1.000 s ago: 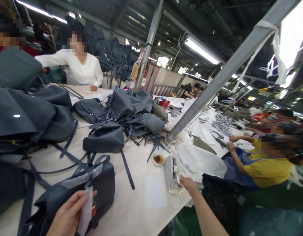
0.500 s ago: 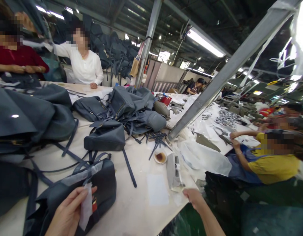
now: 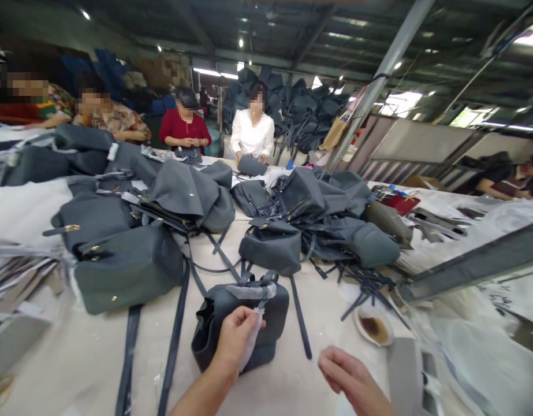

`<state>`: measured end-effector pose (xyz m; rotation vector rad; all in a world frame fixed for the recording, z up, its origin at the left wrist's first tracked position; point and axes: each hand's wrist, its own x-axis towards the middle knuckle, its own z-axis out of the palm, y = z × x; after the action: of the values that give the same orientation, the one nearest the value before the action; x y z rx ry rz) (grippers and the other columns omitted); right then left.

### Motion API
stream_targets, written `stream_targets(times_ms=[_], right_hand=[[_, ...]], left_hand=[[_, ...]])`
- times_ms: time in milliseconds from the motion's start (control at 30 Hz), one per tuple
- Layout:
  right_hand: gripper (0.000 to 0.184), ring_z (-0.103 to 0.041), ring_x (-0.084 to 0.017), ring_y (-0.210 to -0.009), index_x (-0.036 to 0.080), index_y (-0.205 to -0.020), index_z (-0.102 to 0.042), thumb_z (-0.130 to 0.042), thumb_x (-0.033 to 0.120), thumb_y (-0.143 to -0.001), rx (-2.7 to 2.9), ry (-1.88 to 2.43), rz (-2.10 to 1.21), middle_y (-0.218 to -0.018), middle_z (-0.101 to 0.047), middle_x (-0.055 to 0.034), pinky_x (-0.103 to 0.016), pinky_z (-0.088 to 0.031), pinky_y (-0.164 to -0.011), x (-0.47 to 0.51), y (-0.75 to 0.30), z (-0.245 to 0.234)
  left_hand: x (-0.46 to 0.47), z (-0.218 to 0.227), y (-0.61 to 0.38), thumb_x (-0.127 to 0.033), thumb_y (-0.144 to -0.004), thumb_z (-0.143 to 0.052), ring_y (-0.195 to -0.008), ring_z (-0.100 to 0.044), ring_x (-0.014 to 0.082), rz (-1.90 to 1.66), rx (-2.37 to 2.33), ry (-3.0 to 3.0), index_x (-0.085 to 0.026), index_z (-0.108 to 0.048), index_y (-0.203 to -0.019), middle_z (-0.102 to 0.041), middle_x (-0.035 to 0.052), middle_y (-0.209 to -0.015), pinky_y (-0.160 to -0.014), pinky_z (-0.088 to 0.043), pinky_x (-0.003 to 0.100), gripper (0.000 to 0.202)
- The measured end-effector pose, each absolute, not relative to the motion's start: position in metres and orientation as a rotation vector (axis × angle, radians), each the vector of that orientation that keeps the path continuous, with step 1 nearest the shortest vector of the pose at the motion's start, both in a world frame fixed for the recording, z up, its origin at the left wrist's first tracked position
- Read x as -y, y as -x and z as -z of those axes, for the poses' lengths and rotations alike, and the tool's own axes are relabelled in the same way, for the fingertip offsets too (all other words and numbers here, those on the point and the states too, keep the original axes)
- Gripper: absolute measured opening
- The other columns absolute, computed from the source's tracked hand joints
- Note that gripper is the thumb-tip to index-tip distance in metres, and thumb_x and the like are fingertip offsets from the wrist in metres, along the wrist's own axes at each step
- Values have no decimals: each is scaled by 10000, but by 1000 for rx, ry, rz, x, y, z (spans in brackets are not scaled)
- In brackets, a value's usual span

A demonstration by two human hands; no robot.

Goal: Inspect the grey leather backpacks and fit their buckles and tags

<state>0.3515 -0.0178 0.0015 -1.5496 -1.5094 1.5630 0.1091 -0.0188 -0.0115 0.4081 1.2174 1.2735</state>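
Note:
A dark blue-grey leather backpack (image 3: 275,323) lies on the pale table in front of me, its opening toward the left. My left hand (image 3: 238,341) is over it, thumb and fingers pinched on a strip of white wrapping (image 3: 251,346). The strip hangs down across the bag's front. More translucent wrapping (image 3: 249,290) covers the strap along the bag's top. To the right of the bag, above the table, my right hand (image 3: 350,375) is closed with curled fingers. Whether anything small is between its fingertips I cannot make out.
Several more backpacks (image 3: 131,268) are heaped to the left and behind. A dish of brown liquid (image 3: 374,325) and a grey holder (image 3: 405,370) stand at the right. A slanting metal post (image 3: 478,263) rises beyond. Co-workers (image 3: 253,130) are across the table.
The view has swung left. My right hand has come from the table edge by the grey holder toward the backpack. The left hand still pinches the white strip.

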Motion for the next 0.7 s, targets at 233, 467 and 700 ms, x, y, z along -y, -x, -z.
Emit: stream_targets(times_ms=[233, 467, 700], right_hand=[[221, -452, -135, -579, 193, -599, -549, -561, 350, -754, 1796, 1352, -1534, -566, -501, 34, -257, -335, -561, -18, -240, -33], [183, -586, -174, -617, 177, -634, -603, -566, 311, -754, 1831, 1400, -1491, -612, -634, -1, -275, -425, -591, -22, -237, -10], [187, -534, -142, -572, 174, -605, -573, -623, 324, -705, 1712, 1372, -1687, -566, -612, 17, -262, -379, -575, -16, -236, -24]], left_hand=[[21, 21, -117, -470, -640, -766, -372, -398, 75, -1351, -1232, -548, -166, -570, -585, -551, -23, -495, -389, -278, 205, 366], [37, 10, -113, -433, -682, -742, -410, -427, 78, -1387, -1150, -590, -172, -568, -645, -537, -36, -533, -414, -321, 199, 316], [39, 4, -111, -380, -684, -669, -408, -479, 104, -1357, -1192, -444, -188, -527, -654, -535, -33, -478, -424, -341, 207, 241]])
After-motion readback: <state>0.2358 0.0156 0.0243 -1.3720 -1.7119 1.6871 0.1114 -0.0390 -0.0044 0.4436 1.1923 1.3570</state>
